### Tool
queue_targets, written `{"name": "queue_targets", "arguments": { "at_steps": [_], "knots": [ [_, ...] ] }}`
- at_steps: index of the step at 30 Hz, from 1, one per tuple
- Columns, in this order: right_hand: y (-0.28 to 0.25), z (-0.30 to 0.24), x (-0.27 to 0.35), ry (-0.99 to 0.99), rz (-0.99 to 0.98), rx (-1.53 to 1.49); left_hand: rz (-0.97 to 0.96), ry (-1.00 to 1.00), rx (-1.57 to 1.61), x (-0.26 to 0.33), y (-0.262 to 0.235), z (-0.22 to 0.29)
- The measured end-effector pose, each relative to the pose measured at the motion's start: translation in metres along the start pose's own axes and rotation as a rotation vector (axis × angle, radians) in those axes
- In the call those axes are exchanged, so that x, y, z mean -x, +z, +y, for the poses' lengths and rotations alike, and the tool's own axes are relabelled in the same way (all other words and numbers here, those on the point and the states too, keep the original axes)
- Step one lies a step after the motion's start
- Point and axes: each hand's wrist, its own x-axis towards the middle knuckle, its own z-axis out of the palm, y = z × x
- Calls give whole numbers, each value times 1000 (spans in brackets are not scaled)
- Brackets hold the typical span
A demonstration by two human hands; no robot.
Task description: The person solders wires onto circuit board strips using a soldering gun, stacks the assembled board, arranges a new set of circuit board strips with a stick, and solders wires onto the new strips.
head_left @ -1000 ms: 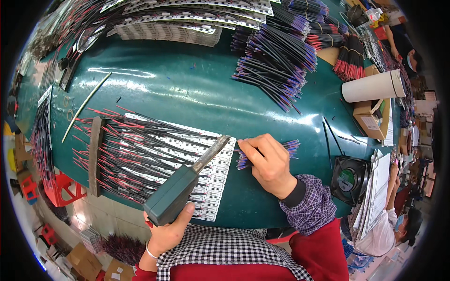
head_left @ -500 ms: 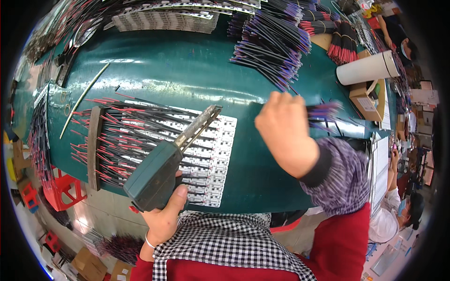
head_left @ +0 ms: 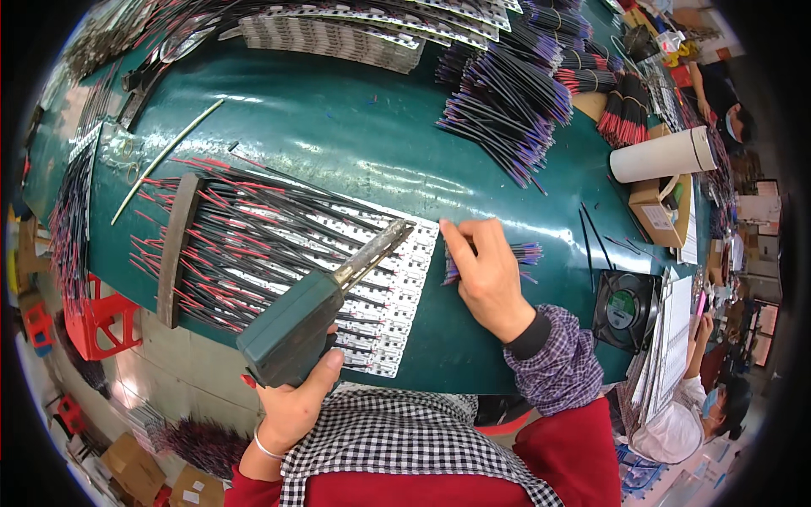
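Note:
My left hand (head_left: 300,406) is wrapped round the handle of a dark green soldering gun (head_left: 291,325), its metal tip pointing up and right over a white circuit board panel (head_left: 412,287). Black wires with red ends (head_left: 253,228) lie in rows across the panel, under a dark bar (head_left: 177,253). Just off the panel's upper right corner is my right hand (head_left: 494,279), thumb and index finger extended toward that edge. A small bunch of wires with purple ends (head_left: 528,253) runs beneath its palm, held in the curled fingers. Whether the fingertips also pinch a single wire is too small to tell.
Large piles of purple-ended wires (head_left: 507,110) and stacked panels (head_left: 334,42) lie at the back. On the right are a white cylinder (head_left: 663,155), a cardboard box (head_left: 661,215) and a black fan (head_left: 628,310). A pale thin rod (head_left: 165,160) lies left. Another person (head_left: 684,414) sits far right.
My right hand has moved left and down to the panel's edge, bringing the bunch of wires with it. The soldering gun stays over the panel in my left hand. The whole view has shifted.

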Motion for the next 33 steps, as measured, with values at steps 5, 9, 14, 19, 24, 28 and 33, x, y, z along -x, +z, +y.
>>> {"name": "queue_targets", "arguments": {
  "at_steps": [5, 9, 14, 19, 24, 28, 33],
  "knots": [
    [6, 9, 0, -74, 142, -114, 4, 64, -114, -5, 9, -7],
    [5, 15, -4, -93, 136, -144, -36, 49, -228, -7, 14, -10],
    [5, 19, -6, -98, 114, -144, 26, 66, -362, -9, 27, -3],
    [6, 19, -6, -92, 112, -131, -14, 215, -420, -19, 30, -5],
    [6, 19, -6, -87, 114, -127, -66, 267, -466, -23, 33, -5],
    [6, 18, -7, -76, 107, -124, -82, 281, -523, -24, 34, 0],
    [6, 18, -7, -75, 111, -118, -102, 287, -540, -26, 33, -2]
  ]
}}
